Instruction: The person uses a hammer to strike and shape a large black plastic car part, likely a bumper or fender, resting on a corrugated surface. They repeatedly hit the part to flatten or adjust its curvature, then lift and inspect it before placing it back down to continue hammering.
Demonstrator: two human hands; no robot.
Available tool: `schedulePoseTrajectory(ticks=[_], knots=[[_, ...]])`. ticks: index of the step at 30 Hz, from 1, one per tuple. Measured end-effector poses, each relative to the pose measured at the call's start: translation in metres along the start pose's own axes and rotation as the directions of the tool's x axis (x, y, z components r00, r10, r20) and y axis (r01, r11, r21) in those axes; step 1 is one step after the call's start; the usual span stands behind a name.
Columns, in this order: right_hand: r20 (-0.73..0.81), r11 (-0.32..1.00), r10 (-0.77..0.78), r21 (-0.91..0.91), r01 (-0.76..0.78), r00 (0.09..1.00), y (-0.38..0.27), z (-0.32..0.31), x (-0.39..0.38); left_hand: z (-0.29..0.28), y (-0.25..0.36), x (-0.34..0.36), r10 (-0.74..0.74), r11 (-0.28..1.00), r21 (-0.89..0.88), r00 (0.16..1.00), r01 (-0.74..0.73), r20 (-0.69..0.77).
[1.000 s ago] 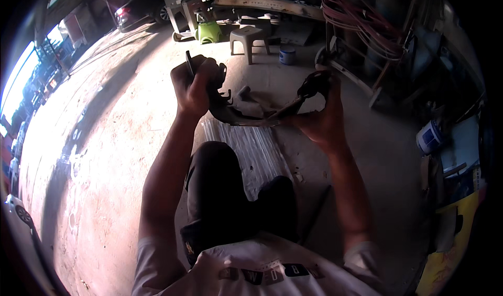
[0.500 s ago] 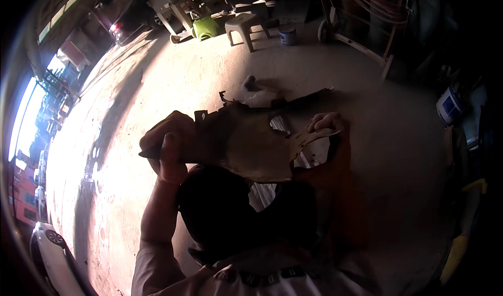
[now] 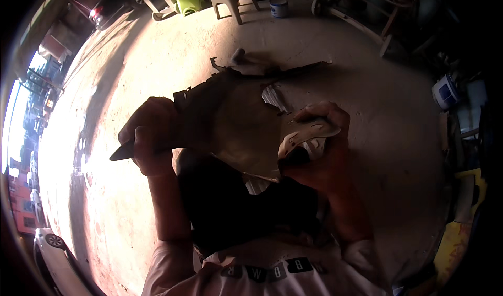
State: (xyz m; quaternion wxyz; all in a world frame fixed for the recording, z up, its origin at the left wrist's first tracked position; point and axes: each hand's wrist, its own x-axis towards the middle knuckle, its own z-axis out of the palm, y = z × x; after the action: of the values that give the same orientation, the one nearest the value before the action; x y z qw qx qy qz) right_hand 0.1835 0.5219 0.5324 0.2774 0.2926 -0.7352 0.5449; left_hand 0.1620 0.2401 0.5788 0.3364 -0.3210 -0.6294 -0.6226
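A broad, dark panel (image 3: 243, 131) with a dull tan middle, tabs and jagged edges is held in front of my lap. Its exact kind is hard to make out in the dim light. My left hand (image 3: 152, 133) is closed round its left end, where a pointed tip sticks out past the fingers. At the right end my right hand (image 3: 327, 138) grips it beside a curved, pale band (image 3: 312, 136) with slots, which seems part of the panel. From the panel's far side a thin dark arm reaches to the right. My shoes show partly behind it.
A small dark object (image 3: 238, 56) lies on the floor beyond the panel. Farther off stand a grey stool (image 3: 233, 1), a green object (image 3: 188, 3), a small bucket (image 3: 279, 7) and a wheeled cart (image 3: 356, 13). At right is a white-and-blue bucket (image 3: 446, 92); a white car (image 3: 55, 254) is at lower left.
The panel and both hands sit a little farther left in the picture. My right hand has turned, with its wrist and forearm now showing. The background has shifted upward.
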Motion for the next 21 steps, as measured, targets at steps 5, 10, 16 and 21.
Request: schedulePoseTrajectory(ticks=[5, 10, 16, 21], knots=[[-0.039, 0.987, -0.159, 0.007, 0.159, 0.987, 0.031, 0.016, 0.012, -0.016, -0.023, -0.022, 0.046, 0.999, -0.012, 0.997, -0.046, -0.069], [-0.004, 0.969, -0.247, -0.019, 0.247, 0.969, 0.039, 0.019, 0.024, -0.008, -0.025, -0.019, 0.076, 0.994, 0.092, 0.992, -0.066, -0.104], [0.025, 0.971, -0.236, -0.042, 0.237, 0.971, 0.037, 0.016, 0.019, -0.026, -0.023, -0.003, 0.01, 0.994, 0.108, 0.982, -0.031, 0.191], [0.007, 0.971, -0.153, 0.188, 0.149, 0.988, 0.022, 0.007, 0.024, -0.019, -0.015, -0.007, -0.05, 0.99, 0.137, 0.974, 0.019, 0.223]])
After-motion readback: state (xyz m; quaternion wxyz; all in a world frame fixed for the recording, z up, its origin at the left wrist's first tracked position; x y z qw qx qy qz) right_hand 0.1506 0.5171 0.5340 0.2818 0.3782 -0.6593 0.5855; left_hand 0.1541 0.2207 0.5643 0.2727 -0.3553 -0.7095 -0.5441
